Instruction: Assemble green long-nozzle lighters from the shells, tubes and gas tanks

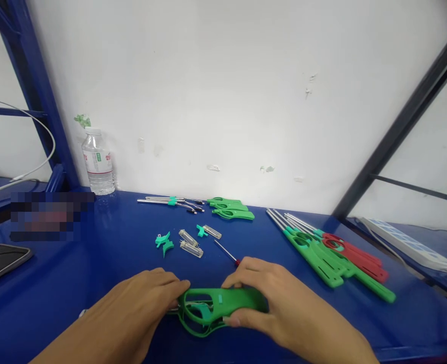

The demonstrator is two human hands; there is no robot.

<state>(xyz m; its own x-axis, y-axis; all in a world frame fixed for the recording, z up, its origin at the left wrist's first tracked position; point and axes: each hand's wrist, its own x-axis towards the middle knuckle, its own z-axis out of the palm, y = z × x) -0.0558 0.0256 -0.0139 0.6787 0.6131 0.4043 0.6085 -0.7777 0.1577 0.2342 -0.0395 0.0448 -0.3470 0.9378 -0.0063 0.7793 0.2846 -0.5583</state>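
Observation:
A green long-nozzle lighter (pixel 242 299) lies crosswise in front of me, close to the blue tabletop. Its two casing halves look slightly apart, with a teal trigger (pixel 201 309) visible in the opening. My left hand (pixel 151 293) is closed around the nozzle end, and its fingers hide most of the metal tube. Around the handle end, my right hand (pixel 274 296) grips with the thumb below and fingers above. Just beyond the right fingers lies a screwdriver (pixel 227 253) with a red handle, partly covered by that hand.
Teal triggers (pixel 165 243) and clear fuel tanks (pixel 191 248) lie mid-table. Behind them are metal nozzles (pixel 159 200) and green casing halves (pixel 233 214). Several green and red lighters (pixel 322 255) lie right. A water bottle (pixel 98 164), phone (pixel 1 263) and power strip (pixel 409 242) stand at the sides.

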